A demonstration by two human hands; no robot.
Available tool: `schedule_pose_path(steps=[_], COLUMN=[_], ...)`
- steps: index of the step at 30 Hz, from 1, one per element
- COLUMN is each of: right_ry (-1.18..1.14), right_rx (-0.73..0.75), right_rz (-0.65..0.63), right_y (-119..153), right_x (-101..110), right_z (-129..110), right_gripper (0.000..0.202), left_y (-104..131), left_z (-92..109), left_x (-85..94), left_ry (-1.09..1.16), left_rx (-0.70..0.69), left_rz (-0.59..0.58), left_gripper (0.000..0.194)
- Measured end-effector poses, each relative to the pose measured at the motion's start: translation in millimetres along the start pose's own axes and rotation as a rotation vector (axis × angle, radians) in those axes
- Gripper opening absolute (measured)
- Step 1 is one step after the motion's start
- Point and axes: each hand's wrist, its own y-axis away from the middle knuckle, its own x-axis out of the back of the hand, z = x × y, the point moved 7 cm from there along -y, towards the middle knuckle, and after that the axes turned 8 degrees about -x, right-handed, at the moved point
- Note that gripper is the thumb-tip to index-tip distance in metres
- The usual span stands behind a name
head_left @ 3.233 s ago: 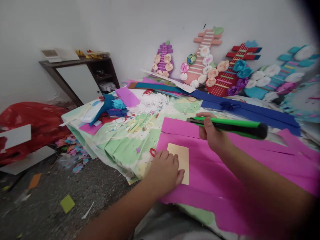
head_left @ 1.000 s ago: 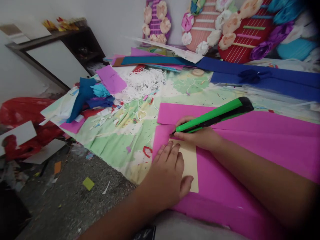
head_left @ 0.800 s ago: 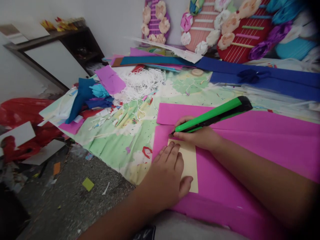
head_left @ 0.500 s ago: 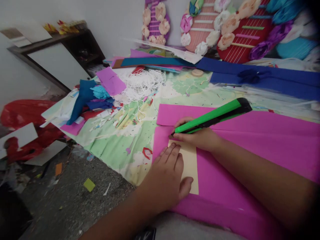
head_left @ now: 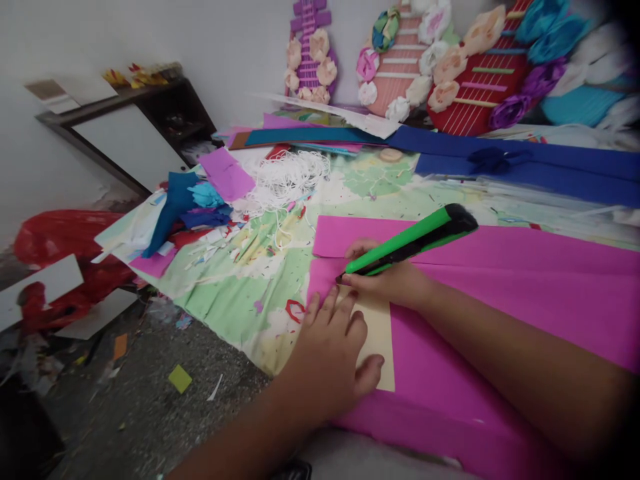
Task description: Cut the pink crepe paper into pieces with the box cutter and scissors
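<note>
Right hand [head_left: 387,280]: fingers closed around a green-and-black, long-bodied plastic cutter [head_left: 407,245], gripped low near the nose, back end tilted up and to the right. Low grip likely gives finer control of the tip. Tip sits by the far left corner of the card, just beyond the left fingertips; can't tell if it bites into the sheet.

Left hand [head_left: 333,357]: not grasping anything. Palm down, fingers fairly straight and slightly spread over a cream rectangular card [head_left: 379,333], thumb out to the right. Reads as a hold-down, so the card can't slide. Fingertips are very near the cutter tip: slip risk.

Card lies flat on a large magenta flat sheet [head_left: 425,380], near its left end, possibly as a template or straight edge. A narrow magenta strip [head_left: 357,233] runs along the sheet's far side, thin gap showing at the left; can't tell if it's fully separate.

Sheet rests on a green-and-cream patterned tablecloth [head_left: 225,283]. Tangled white string [head_left: 293,177] and a long dark-blue flat piece [head_left: 565,163] lie farther back, out of the hands' way.
</note>
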Motion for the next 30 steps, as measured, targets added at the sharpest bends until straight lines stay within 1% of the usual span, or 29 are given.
schedule_pose_path(steps=[3,4,7,9,11,14,18,24,30], right_ry=[-0.028,-0.029,-0.027,-0.054,-0.079,-0.053,-0.009,0.114,0.062], right_rx=[0.008,0.011,0.01,-0.032,-0.061,-0.016,0.052,0.126,0.152], right_rz=[-0.093,-0.101,-0.04,0.004,0.018,0.022,-0.03,-0.085,-0.074], right_y=[1.0,1.4,2.3,2.9,3.8,4.7,5.0,5.6,7.7], right_x=[-6.6,-7.2,-2.8,1.0,3.0,4.5,1.5,-1.0,2.2], right_z=[-0.7,-1.3,-1.6,1.5,4.0,1.4,-2.4,-9.1,-7.4], right_gripper=[0.01,0.009,0.019,0.027,0.024,0.011,0.003,0.005,0.007], left_y=[-0.3,-0.2,0.2,0.2,-0.2,-0.9,-1.0,-1.8,-2.0], left_z=[0.9,1.2,1.4,0.6,-0.2,0.1,0.6,1.6,2.0], left_x=[-0.9,-1.3,-1.6,-1.3,-0.8,0.0,-0.3,-0.7,-0.3], left_ry=[-0.002,0.0,0.009,0.018,0.028,0.033,0.012,-0.016,-0.021], left_rx=[-0.001,-0.003,-0.004,0.004,0.012,0.008,0.012,0.014,0.02], left_rz=[0.006,0.006,0.01,0.009,0.006,0.005,-0.001,-0.024,-0.014], left_gripper=[0.041,0.04,0.041,0.041,0.04,0.039,0.038,0.041,0.044])
